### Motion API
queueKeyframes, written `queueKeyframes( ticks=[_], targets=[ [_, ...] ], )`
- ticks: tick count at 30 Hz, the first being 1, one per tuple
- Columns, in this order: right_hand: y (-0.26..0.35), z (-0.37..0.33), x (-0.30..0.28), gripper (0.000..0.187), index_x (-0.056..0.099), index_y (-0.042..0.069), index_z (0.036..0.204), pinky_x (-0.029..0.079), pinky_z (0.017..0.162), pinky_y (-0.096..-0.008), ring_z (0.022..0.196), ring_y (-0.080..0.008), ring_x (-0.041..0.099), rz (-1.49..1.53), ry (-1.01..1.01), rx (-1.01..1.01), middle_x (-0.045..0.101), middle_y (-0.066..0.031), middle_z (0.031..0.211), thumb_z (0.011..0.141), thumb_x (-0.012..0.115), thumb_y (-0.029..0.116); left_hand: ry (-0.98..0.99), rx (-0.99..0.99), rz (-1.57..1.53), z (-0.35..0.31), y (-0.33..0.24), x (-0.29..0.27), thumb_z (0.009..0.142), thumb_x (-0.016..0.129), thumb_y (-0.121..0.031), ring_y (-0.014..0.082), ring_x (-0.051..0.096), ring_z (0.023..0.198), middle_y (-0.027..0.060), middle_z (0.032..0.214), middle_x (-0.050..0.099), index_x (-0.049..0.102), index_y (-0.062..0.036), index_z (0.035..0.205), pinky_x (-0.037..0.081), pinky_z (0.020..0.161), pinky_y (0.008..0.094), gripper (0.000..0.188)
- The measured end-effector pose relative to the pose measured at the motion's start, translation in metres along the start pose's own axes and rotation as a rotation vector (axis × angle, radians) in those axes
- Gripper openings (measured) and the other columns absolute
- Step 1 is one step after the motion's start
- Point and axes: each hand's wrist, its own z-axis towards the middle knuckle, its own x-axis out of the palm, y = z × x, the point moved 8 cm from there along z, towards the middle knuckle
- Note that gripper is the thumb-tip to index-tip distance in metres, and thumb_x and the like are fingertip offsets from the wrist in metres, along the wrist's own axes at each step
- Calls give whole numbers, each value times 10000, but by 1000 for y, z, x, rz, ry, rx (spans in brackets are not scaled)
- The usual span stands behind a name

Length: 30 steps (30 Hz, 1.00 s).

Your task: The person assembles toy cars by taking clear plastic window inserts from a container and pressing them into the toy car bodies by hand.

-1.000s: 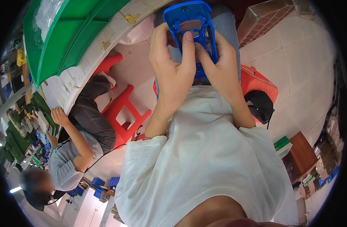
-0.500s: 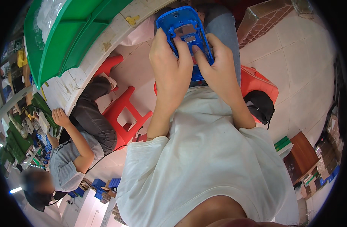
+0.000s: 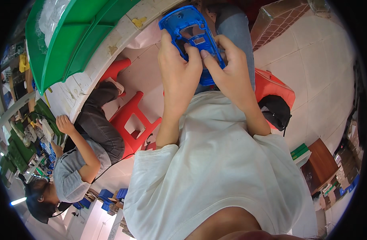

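A blue plastic housing (image 3: 186, 17) with cut-out windows and small moulded posts is held over my lap, its inner side facing up. My left hand (image 3: 179, 66) grips its left edge, with the thumb laid across the lower part. From the other side my right hand (image 3: 228, 66) holds the right edge, its thumb pressed near the lower middle close to the left thumb. The fingers of both hands are mostly hidden beneath the housing. Its lower end shows below my thumbs.
On the left a white worktop (image 3: 77, 90) carries a green bin (image 3: 85, 38) with clear plastic bags. Another person (image 3: 77, 164) sits at that worktop, near a red stool (image 3: 131, 120). A cardboard box (image 3: 277, 20) stands at the upper right; a black bag (image 3: 274, 111) hangs by a red seat (image 3: 273, 84).
The blue housing has tilted slightly, its far end shifting a little to the left. Both hands keep their hold, with the thumbs moved slightly.
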Motion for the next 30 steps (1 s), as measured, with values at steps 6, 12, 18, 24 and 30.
queueKeyframes(
  ticks=[6,12,18,24,30],
  targets=[
    [-5,4,-1,209,497,-37,842,393,477,-207,555,-44,460,213,98,102,530,-40,639,811,538,166,19,-51,-226,5,0,2,785,482,-34,202,516,623,129,737,545,415,54,924,400,543,303,178],
    [-14,-10,5,191,480,-27,934,392,509,-174,574,-36,466,385,49,106,538,-15,684,831,502,132,-11,-62,-167,5,11,0,845,488,-117,118,489,624,70,712,535,470,8,883,382,540,241,132],
    [-17,-14,1,128,486,-33,883,401,488,-233,525,-79,470,68,69,54,534,-74,647,810,489,72,-77,-53,-94,0,5,-4,855,503,-159,98,465,558,64,658,521,482,8,846,364,491,238,168],
    [-10,-8,2,186,479,-22,852,417,498,-267,525,-188,534,-202,36,-32,535,-124,636,718,583,54,-89,-28,-110,4,5,-6,834,542,-154,86,453,547,53,641,514,474,-3,778,351,480,232,175],
    [7,-5,7,322,472,-4,871,434,522,-281,567,-224,558,-117,79,-88,542,-128,660,644,677,96,-60,-49,-126,15,3,-18,771,610,-133,98,476,565,81,697,565,522,25,801,386,515,247,184]
  ],
)
